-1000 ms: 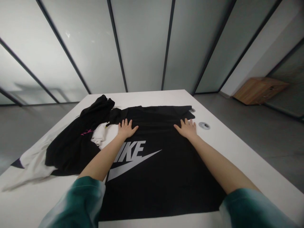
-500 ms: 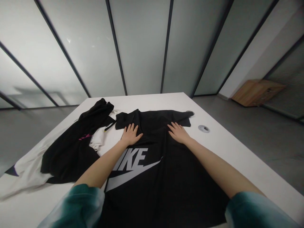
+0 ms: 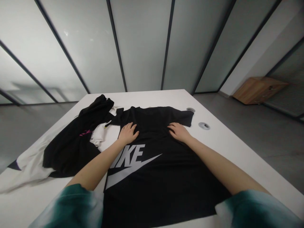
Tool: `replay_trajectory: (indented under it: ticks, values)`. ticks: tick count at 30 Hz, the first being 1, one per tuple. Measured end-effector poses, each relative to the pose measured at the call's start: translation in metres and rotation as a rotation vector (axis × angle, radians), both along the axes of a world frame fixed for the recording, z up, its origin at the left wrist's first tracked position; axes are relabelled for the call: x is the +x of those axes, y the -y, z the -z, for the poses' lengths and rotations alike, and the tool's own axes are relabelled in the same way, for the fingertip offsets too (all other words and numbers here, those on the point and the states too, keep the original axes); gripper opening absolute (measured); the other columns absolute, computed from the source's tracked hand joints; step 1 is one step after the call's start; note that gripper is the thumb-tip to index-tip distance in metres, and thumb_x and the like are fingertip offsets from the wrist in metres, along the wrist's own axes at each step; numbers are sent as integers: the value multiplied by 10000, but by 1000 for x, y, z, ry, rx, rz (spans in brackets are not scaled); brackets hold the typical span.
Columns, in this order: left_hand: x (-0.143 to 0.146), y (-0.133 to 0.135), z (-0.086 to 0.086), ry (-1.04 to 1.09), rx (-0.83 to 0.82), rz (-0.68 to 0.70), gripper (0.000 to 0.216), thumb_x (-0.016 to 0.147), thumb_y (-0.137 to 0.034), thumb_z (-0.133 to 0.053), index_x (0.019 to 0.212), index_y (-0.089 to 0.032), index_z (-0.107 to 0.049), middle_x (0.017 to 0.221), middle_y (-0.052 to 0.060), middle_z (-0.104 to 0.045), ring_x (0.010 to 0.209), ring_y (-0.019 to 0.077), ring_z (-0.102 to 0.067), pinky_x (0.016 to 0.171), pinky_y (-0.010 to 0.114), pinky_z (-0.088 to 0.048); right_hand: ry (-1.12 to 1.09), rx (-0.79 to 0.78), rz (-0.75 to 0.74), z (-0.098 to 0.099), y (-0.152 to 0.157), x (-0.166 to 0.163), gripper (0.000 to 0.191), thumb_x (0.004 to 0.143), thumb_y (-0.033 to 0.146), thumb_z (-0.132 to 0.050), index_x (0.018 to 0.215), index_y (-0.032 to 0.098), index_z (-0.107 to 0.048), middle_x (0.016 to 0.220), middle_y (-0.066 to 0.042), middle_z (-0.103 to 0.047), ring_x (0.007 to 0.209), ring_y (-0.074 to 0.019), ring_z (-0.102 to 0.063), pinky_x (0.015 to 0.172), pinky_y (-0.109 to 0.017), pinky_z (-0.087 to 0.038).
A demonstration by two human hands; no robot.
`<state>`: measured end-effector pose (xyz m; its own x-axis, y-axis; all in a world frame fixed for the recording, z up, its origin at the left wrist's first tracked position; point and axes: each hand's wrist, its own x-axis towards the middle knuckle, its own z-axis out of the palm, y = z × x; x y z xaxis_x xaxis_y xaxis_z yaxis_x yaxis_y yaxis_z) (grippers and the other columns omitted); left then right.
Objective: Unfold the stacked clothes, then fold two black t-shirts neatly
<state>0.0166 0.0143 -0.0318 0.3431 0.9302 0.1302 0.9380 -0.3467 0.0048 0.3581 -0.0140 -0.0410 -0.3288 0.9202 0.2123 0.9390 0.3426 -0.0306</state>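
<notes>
While both hands press on its upper part, the black T-shirt [image 3: 156, 164] lies spread on the white table [image 3: 239, 148], with the printed logo [image 3: 129, 161] facing up and the collar end toward the far edge. The left hand [image 3: 127, 133] rests palm down near the left shoulder of the shirt, the fingers lying close together and slightly bent on the cloth. The right hand [image 3: 178, 132] rests palm down near the right shoulder, its fingers also close together and a little curled; neither hand pinches the fabric, as far as I can see. My judgement is that the work of flattening the shirt is mostly done: the body looks smooth and both short sleeves lie out to the sides, but no fold shows in it yet, so any folding would be still left. To the left, a heap of dark clothes [image 3: 76, 139] and a white garment [image 3: 30, 167] lie crumpled and not sorted. Two round grommets [image 3: 204, 125] sit in the table, just beside the right sleeve.
</notes>
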Motion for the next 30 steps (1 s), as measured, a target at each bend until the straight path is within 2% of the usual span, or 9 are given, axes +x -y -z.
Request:
replay_trajectory:
  ticks: [3, 5, 10, 15, 19, 21, 24, 28, 30]
  values:
    - [-1, -4, -2, -1, -16, -114, 624, 961, -500, -357, 1464, -143, -450, 1543, 166, -402, 1428, 319, -353, 1150, 475, -299, 7, -20, 252, -3, -2, 5, 470, 968, 372, -398, 1328, 155, -609, 1389, -171, -564, 1253, -346, -526, 1013, -501, -446]
    - [6, -11, -4, -17, -59, -174, 652, 967, -507, -329, 1494, -131, -403, 1574, 181, -344, 1450, 352, -306, 1149, 534, -274, 18, -51, 299, -5, -8, 3, 516, 976, 395, -379, 1390, 143, -555, 1461, -179, -501, 1332, -365, -460, 1053, -535, -406]
    - [11, -11, -5, -61, -132, 86, 644, 982, -507, -281, 1524, -165, -349, 1615, 127, -272, 1489, 296, -238, 1187, 481, -215, 22, -118, -42, 0, -8, -4, 520, 980, 394, -396, 1442, 187, -513, 1549, -122, -406, 1421, -285, -379, 1148, -465, -326]
    - [-1, 1, -2, -55, -153, 291, 640, 970, -542, -307, 1516, -214, -365, 1628, 80, -251, 1494, 266, -231, 1199, 449, -205, 0, -94, -114, 4, 5, 0, 518, 974, 422, -406, 1434, 216, -526, 1537, -106, -428, 1419, -273, -385, 1161, -456, -313]
    - [9, -8, -1, -15, -114, -14, 656, 969, -533, -305, 1521, -183, -359, 1607, 137, -287, 1483, 323, -247, 1175, 527, -224, 17, -123, 268, 0, -2, -7, 574, 988, 447, -353, 1476, 165, -462, 1554, -161, -384, 1423, -342, -362, 1131, -540, -322]
    - [17, -14, -1, -2, -95, -154, 670, 968, -533, -304, 1515, -151, -369, 1598, 174, -292, 1476, 359, -248, 1160, 564, -229, 32, -137, 339, -3, -8, -11, 575, 990, 437, -351, 1481, 156, -451, 1557, -166, -378, 1426, -346, -357, 1129, -542, -318]
    - [21, -18, -2, -6, -118, 14, 658, 956, -539, -352, 1506, -181, -389, 1600, 133, -308, 1483, 318, -248, 1181, 506, -221, 44, -147, 116, -4, -11, -16, 531, 980, 407, -389, 1473, 223, -467, 1570, -106, -372, 1437, -290, -353, 1145, -484, -315]
    - [20, -14, -3, 17, -87, -3, 632, 953, -532, -369, 1494, -209, -411, 1593, 120, -329, 1474, 324, -268, 1170, 528, -237, 31, -124, 238, -4, -8, -17, 564, 976, 430, -384, 1473, 174, -462, 1556, -141, -386, 1429, -315, -361, 1137, -516, -311]
    - [19, -12, -4, 12, -94, 53, 617, 950, -524, -383, 1492, -231, -417, 1591, 102, -339, 1471, 320, -276, 1173, 535, -229, 45, -133, 149, -4, -7, -19, 551, 974, 420, -396, 1466, 183, -472, 1558, -124, -387, 1433, -293, -358, 1151, -490, -293]
